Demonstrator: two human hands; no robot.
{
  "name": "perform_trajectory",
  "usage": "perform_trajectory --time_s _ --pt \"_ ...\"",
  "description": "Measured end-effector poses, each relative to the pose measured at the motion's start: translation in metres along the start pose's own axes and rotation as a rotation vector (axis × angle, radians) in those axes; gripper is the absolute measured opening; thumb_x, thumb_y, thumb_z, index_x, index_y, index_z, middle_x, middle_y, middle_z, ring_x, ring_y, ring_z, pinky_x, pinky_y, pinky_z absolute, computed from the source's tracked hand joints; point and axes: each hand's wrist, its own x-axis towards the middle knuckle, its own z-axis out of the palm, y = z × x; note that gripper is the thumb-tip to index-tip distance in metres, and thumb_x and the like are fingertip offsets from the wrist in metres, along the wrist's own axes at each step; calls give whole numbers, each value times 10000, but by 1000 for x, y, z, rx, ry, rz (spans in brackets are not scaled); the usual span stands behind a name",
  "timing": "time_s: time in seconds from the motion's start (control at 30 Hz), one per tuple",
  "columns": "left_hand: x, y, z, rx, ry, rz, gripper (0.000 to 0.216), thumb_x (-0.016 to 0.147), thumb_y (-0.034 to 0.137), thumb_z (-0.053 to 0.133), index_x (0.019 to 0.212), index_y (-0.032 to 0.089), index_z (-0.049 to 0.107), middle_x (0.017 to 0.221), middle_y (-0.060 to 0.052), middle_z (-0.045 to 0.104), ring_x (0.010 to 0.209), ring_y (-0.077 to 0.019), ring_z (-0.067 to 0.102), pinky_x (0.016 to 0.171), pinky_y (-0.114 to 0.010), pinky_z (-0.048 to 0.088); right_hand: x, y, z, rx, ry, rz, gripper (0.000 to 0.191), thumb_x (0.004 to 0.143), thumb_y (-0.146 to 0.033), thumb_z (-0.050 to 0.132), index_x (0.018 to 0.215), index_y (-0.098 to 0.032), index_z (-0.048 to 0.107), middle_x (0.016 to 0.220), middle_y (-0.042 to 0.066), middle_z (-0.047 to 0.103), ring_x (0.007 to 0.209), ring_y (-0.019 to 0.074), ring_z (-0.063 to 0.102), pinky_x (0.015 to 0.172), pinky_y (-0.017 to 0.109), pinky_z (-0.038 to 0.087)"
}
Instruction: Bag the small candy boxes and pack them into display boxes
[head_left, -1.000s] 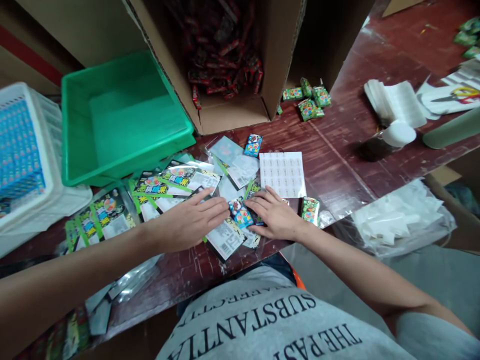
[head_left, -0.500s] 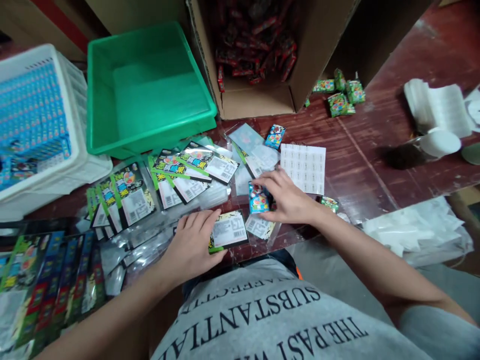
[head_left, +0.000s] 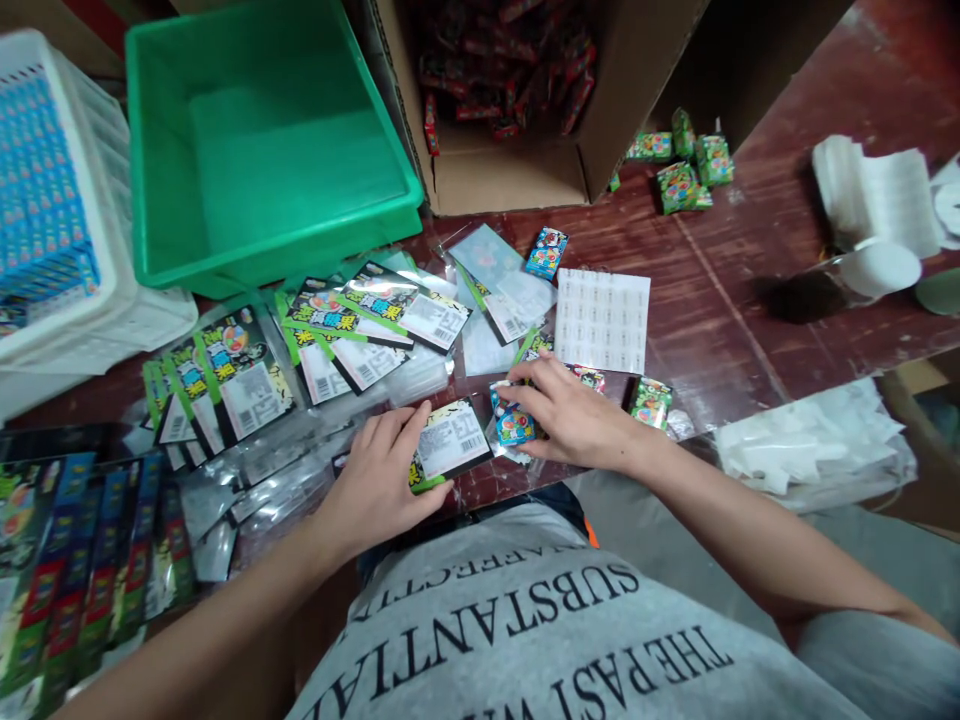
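Note:
My right hand [head_left: 574,415] is closed on a small blue candy box [head_left: 512,422], thumb and fingertips gripping it near the table's front edge. Just left of it, my left hand [head_left: 382,470] grips a black, green and white printed package [head_left: 453,440], fingers over its left part and thumb at the lower edge. A second blue candy box [head_left: 547,253] lies farther back. Beside my right wrist is a green candy box [head_left: 651,402], and a red one [head_left: 589,379] shows partly behind that hand. Whether the printed package contains anything is hidden.
A sticker sheet [head_left: 602,320] lies behind my right hand. Printed packages [head_left: 247,375] fan out at left. Behind stand a green bin [head_left: 277,250], a white basket [head_left: 112,290] of blue boxes and a carton [head_left: 510,180] of red packets. Green packets [head_left: 679,187] lie at right.
My right hand has brought the blue candy box closer to me, beside the printed package. The green candy box by my wrist shows more fully. My left hand keeps its grip; the view has shifted slightly.

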Motion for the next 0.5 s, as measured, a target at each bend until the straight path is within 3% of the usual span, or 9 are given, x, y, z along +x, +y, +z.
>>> perform_trajectory --time_s 0.1,0.2,0.3,0.4,0.5 --pt "0 -1 2 -41 -13 3 897 854 438 665 1565 142 205 1391 -181 455 1263 -351 434 1114 -528 393 -6 0 -3 84 66 29 662 861 -422 714 1402 -135 464 1318 184 483 1290 345 449 1205 624 271" --pt "-1 -1 -2 -132 -28 7 970 833 413 694 1586 173 132 1449 -173 412 1321 -348 399 1140 -526 376 -10 4 -4 321 15 -41 692 824 -478 760 1394 -194 488 1313 140 495 1233 292 480 1126 497 418" --pt "-1 -1 -8 -199 -39 28 942 831 394 701 1577 192 163 1466 -160 397 1346 -334 386 1157 -509 371 -9 10 -5 439 -9 -76 716 807 -475 788 1403 -218 486 1343 124 481 1240 263 474 1070 421 462" --pt "-2 -1 -9 -218 -36 33 882 844 404 692 1558 202 215 1464 -146 406 1346 -320 393 1161 -490 377 -7 9 -8 374 -15 -121 703 814 -454 784 1401 -202 492 1332 139 485 1218 274 479 1055 458 464" --pt "-3 -1 -7 -184 -7 -9 850 853 439 684 1541 195 247 1454 -145 421 1336 -322 401 1158 -502 380 -5 3 -13 241 16 -129 640 855 -387 740 1399 -157 495 1329 176 482 1240 304 471 1136 571 365"
